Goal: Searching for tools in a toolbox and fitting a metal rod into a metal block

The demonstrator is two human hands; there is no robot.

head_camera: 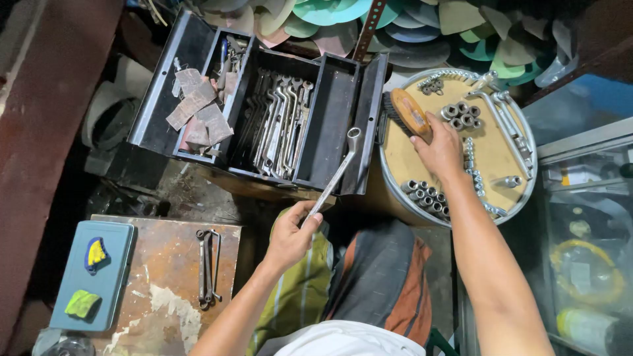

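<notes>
My left hand (290, 232) grips the lower end of a long metal wrench (336, 175), which slants up toward the open black toolbox (333, 125). Its ring end hovers over the box's right tray. My right hand (440, 148) rests on a wooden-backed wire brush (407, 112) lying on a round tray (395, 158) with a tan floor. Several sockets (461, 113) and other wrenches (511, 125) lie spread around that tray. The toolbox middle compartment holds several more wrenches (277, 128).
Scraps of sandpaper (198, 112) fill the toolbox's left tray. Two wrenches (208, 267) lie on a rusty metal plate (165, 290) at lower left, beside a blue-grey case (95, 273). Coloured shoe soles (395, 26) pile up at the top. A glass cabinet (587, 217) stands right.
</notes>
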